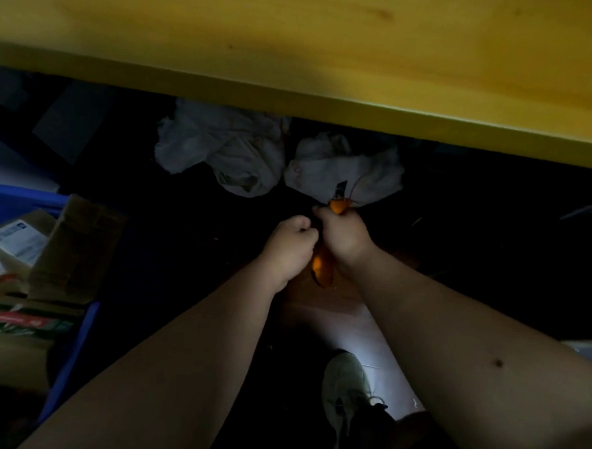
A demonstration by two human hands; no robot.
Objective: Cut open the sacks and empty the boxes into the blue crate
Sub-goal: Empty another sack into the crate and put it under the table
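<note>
Two crumpled white sacks lie in the dark under a yellow table: one sack (219,151) at the middle, another sack (345,168) to its right. My right hand (345,233) grips orange-handled cutters (323,267), whose dark blades (340,189) touch the right sack's lower edge. My left hand (292,244) is curled in a fist right beside the cutters' handles; what it holds is hidden. The blue crate (72,350) stands at the left, with cardboard boxes (77,247) inside it.
The yellow table edge (328,106) overhangs the sacks. A white shoe (346,391) stands on the lit floor patch below my arms. The floor around the sacks is very dark.
</note>
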